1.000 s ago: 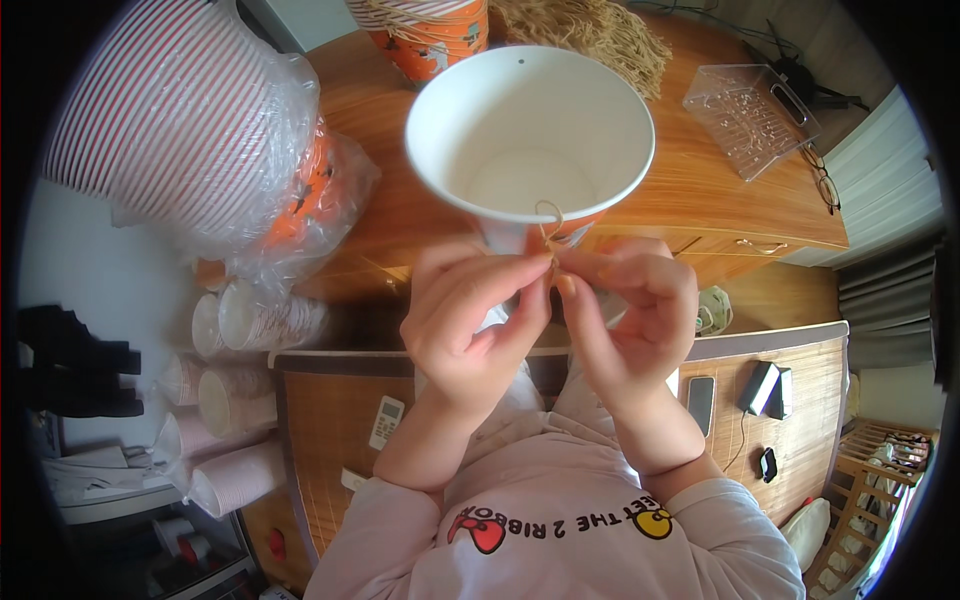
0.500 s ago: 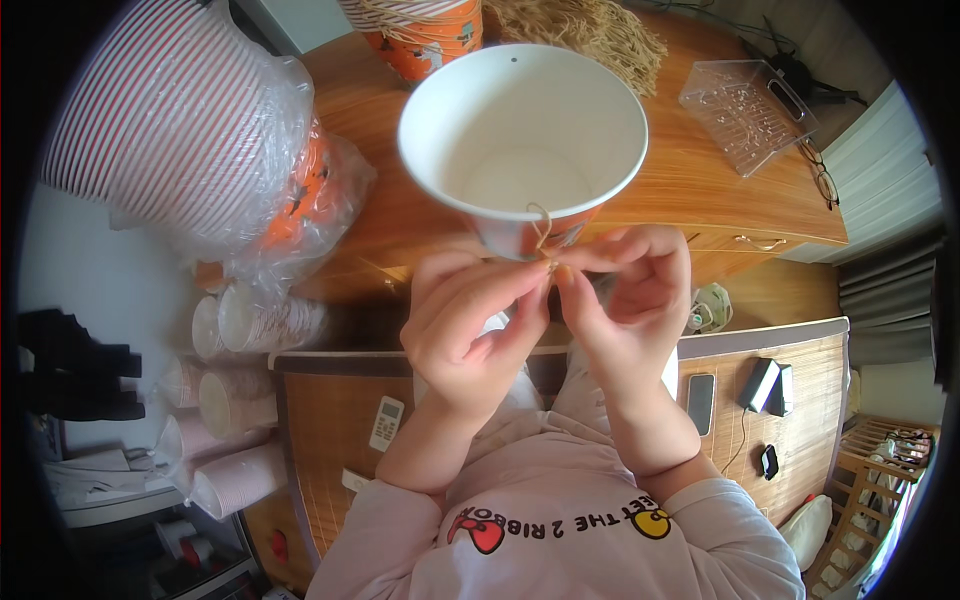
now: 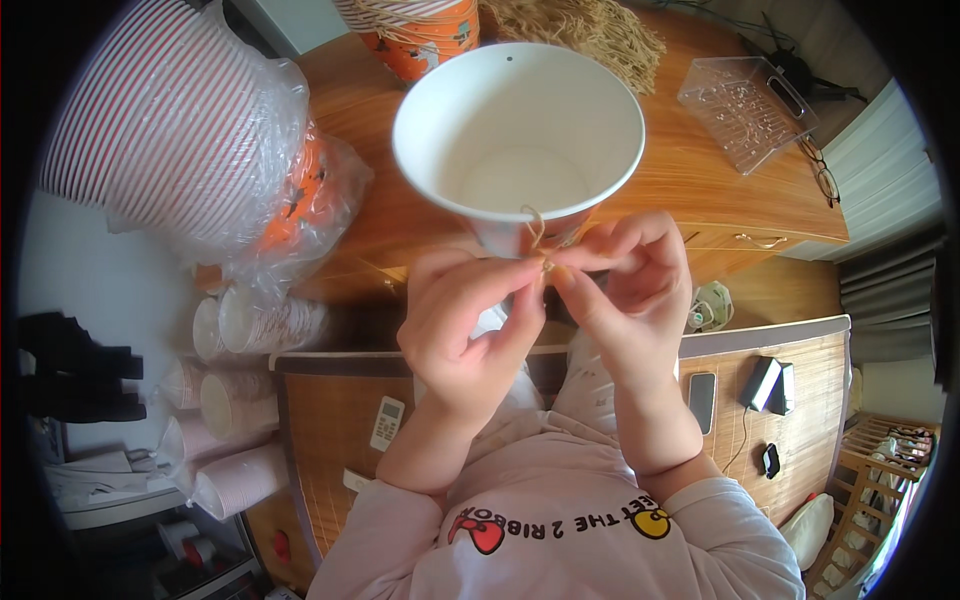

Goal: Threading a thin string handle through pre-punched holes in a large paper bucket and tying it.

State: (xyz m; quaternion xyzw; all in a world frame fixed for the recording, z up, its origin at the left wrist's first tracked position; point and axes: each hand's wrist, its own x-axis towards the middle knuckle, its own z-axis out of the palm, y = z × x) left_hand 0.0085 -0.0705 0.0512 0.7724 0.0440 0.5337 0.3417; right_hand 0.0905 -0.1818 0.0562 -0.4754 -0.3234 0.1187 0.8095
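A large white-lined paper bucket [image 3: 520,130] stands at the near edge of the wooden cabinet top, its mouth facing me. A small dark hole shows in its far wall. Thin tan twine [image 3: 536,230] loops up over the near rim. Just below that rim, my left hand [image 3: 470,320] pinches the twine between thumb and forefinger. My right hand [image 3: 630,290] pinches it too, its fingertips almost touching the left ones. The point where the strands meet is mostly hidden by my fingertips.
Nested buckets in clear plastic [image 3: 190,140] stand at the left. Behind are an orange bucket stack [image 3: 425,40] and a bundle of twine [image 3: 590,35]. A clear plastic box [image 3: 740,110] with small pieces and glasses [image 3: 825,180] lie right. A phone [image 3: 702,403] rests beside me.
Both hands keep their pinch on the twine, with only slight finger movement. In the picture, the bucket has shifted slightly left.
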